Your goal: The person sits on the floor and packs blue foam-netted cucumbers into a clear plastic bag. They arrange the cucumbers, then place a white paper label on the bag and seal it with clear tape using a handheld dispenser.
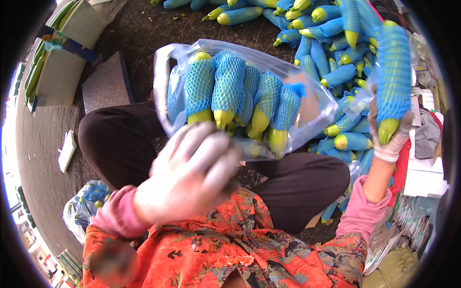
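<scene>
My right hand (390, 138), in a pale glove, grips the lower end of a green squash (394, 75) in a blue foam net sleeve and holds it upright at the right. My gloved left hand (196, 163) is blurred, with its fingers bent, in front of a clear plastic bag (317, 122). Whether it holds anything is hidden. The bag lies open before my crossed legs. Several netted squashes (225, 86) stand side by side in it, their bare green ends towards me.
A heap of netted squashes (338, 75) spreads behind and right of the bag. A filled bag (95, 194) sits at my left. Grey-white boxes (63, 79) of green produce and a metal plate (106, 86) stand at the upper left. Stacked packaging (399, 230) lies lower right.
</scene>
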A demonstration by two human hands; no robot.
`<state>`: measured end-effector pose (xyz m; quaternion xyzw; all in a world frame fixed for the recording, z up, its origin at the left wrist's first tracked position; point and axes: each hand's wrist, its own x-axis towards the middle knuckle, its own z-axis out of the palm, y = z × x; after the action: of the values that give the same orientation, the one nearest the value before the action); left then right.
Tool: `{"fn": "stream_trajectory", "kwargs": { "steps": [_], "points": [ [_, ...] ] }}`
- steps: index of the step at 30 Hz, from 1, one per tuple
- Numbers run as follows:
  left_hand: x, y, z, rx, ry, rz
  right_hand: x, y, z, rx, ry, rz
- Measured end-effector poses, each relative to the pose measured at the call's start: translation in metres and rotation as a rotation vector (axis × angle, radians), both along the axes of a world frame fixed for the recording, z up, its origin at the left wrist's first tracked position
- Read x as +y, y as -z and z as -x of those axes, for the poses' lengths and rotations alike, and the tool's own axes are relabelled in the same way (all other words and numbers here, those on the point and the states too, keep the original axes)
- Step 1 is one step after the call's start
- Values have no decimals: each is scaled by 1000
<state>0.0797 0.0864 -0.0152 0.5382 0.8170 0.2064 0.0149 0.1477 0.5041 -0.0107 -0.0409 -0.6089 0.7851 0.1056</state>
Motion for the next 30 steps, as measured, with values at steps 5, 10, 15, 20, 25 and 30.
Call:
{"fn": "stream_trajectory", "kwargs": {
  "steps": [5, 10, 15, 20, 25, 30],
  "points": [
    [-10, 139, -9, 558, -197, 816, -73, -10, -68, -206, 150, -268],
    [13, 232, -61, 134, -119, 445, -144, -36, -58, -356, -152, -733],
    [19, 155, -101, -439, 136, -147, -171, -35, -43, -452, -520, -1184],
    [8, 120, -87, -490, 99, -308, -214, 95, -7, -415, -817, -1359],
    [8, 115, -77, -527, 139, -317, -210, 143, -13, -361, -834, -1142],
    [10, 106, -60, -647, 173, -252, -202, 153, -17, -572, -733, -1215]
  ]
}}
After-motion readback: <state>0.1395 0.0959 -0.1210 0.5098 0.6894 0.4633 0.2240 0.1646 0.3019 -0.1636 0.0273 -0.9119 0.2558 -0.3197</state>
